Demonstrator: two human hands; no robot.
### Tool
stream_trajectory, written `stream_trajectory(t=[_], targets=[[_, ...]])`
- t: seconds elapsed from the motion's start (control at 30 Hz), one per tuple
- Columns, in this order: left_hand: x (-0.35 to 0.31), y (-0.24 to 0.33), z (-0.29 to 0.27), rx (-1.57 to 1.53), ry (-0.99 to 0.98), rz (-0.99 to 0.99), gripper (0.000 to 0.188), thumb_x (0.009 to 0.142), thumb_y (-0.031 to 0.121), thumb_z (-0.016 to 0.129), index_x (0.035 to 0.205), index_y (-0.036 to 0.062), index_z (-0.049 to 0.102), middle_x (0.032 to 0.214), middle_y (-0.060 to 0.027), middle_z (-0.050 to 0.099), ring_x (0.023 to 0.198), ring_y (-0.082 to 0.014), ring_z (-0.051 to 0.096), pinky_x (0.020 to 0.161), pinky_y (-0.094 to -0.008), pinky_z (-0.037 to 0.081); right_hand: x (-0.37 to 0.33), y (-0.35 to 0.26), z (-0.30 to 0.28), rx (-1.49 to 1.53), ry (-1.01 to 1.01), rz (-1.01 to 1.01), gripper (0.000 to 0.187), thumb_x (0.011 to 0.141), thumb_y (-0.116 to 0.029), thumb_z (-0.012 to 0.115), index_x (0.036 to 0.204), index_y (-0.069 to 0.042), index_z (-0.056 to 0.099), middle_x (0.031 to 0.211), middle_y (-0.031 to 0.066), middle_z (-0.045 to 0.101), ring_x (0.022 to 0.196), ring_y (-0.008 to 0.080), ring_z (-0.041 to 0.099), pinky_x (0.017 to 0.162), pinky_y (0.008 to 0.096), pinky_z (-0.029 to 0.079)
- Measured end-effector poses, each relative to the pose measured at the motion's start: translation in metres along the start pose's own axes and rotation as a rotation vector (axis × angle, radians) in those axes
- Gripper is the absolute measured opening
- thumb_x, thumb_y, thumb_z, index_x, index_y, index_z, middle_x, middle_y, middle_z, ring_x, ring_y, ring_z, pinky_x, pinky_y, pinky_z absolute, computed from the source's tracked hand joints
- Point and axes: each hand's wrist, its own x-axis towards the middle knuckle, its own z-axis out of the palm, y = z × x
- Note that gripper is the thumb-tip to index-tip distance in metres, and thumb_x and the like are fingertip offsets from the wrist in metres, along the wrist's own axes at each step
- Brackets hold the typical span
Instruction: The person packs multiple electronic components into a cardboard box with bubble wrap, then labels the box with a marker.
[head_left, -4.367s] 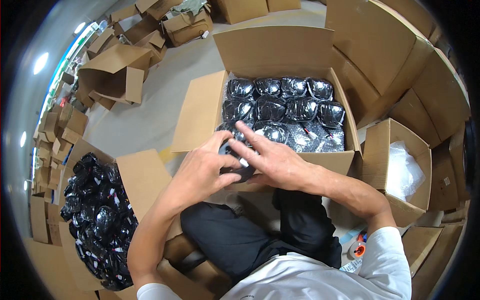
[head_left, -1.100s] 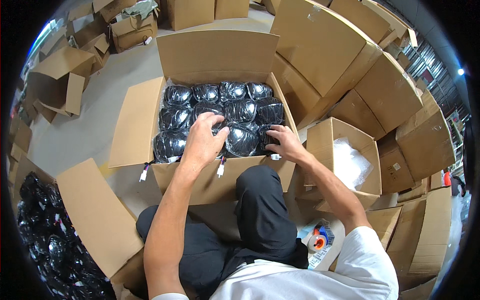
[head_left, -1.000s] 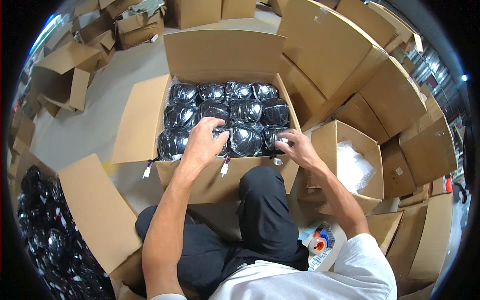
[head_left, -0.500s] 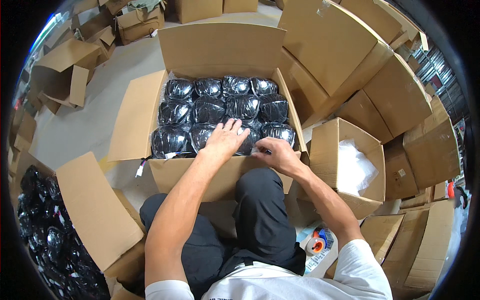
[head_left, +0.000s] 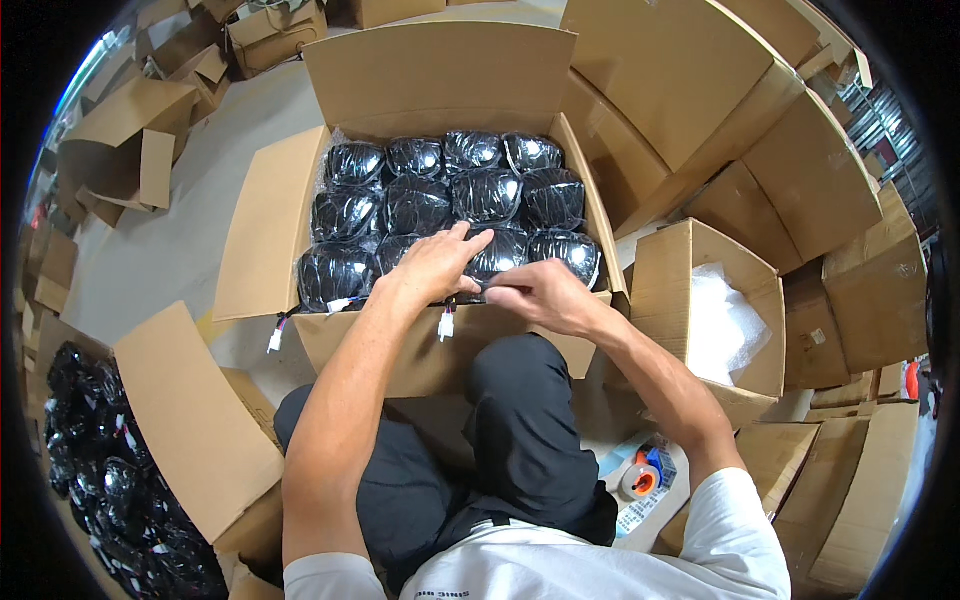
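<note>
In front of me stands an open cardboard box (head_left: 345,355) packed with rows of black, rounded, glossy parts wrapped in clear plastic (head_left: 486,195). My left hand (head_left: 437,265) lies over the near row, fingers stretched out, touching a wrapped part (head_left: 497,252). My right hand (head_left: 545,297) is beside it at the box's near edge, its fingers curled together; what they pinch, if anything, is hidden. A white plug connector (head_left: 446,325) hangs over the front wall below my left hand. Another white connector (head_left: 275,340) dangles on wires at the near left corner.
At lower left, another carton (head_left: 195,420) holds many black wrapped parts. An open carton (head_left: 660,300) with white foam or plastic sheets (head_left: 725,325) stands at right. Tape rolls (head_left: 640,480) lie by my right knee. Large cartons (head_left: 690,80) are stacked at far right.
My left hand has shifted left and toward the near edge. My right hand has moved closer to it. A white connector now shows hanging over the front wall.
</note>
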Motion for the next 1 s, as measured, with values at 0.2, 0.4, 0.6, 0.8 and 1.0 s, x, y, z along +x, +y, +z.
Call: stream_trajectory(t=[0.2,0.4,0.6,0.8,1.0], targets=[[-0.001,-0.015,0.006,-0.023,0.08,0.054,0.08,0.078,0.018,0.081,0.15,0.0151,0.046,0.148,-0.023,0.046,0.128,-0.0396,0.054,0.106,-0.0463,0.048,0.039,-0.03,0.026,-0.1,-0.377,-0.29,0.045,0.094,-0.041,0.068,0.119,-0.004,0.07,0.094,0.021,0.073,0.092,0.0389,0.07,0.086,0.0463,0.053],[0.002,-0.014,0.005,-0.141,0.068,0.041,0.078,0.08,0.019,0.08,0.15,0.0141,0.046,0.15,-0.0231,0.045,0.13,-0.041,0.053,0.107,-0.0464,0.046,0.03,-0.007,0.022,-0.54,-0.203,-0.36,0.023,0.086,-0.02,0.069,0.098,-0.001,0.064,0.088,0.0156,0.07,0.084,0.0361,0.07,0.072,0.0487,0.055],[0.002,-0.02,0.011,-0.108,0.107,0.062,0.083,0.077,0.032,0.085,0.148,0.0132,0.047,0.14,-0.0208,0.053,0.126,-0.0393,0.055,0.105,-0.0482,0.047,0.01,0.008,0.004,-0.838,-0.035,-0.382,0.014,0.083,-0.004,0.063,0.095,-0.004,0.056,0.08,0.0136,0.063,0.079,0.0336,0.069,0.063,0.0425,0.056],[-0.003,-0.02,0.007,-0.158,0.062,0.036,0.074,0.081,0.032,0.081,0.144,0.008,0.052,0.145,-0.0217,0.051,0.128,-0.0398,0.054,0.106,-0.0452,0.046,0.014,0.045,0.01,-0.736,-0.026,-0.306,0.008,0.086,-0.008,0.063,0.091,-0.002,0.061,0.08,0.0163,0.066,0.078,0.0368,0.069,0.067,0.0467,0.055],[-0.038,-0.055,-0.025,-0.091,0.075,-0.102,0.069,0.076,0.03,0.084,0.135,0.0043,0.06,0.134,-0.0188,0.058,0.123,-0.0368,0.057,0.103,-0.0431,0.048,0.006,0.014,-0.003,-0.401,-0.015,-0.074,0.016,0.092,-0.019,0.065,0.092,-0.004,0.071,0.081,0.0194,0.07,0.079,0.0394,0.069,0.072,0.047,0.053]])
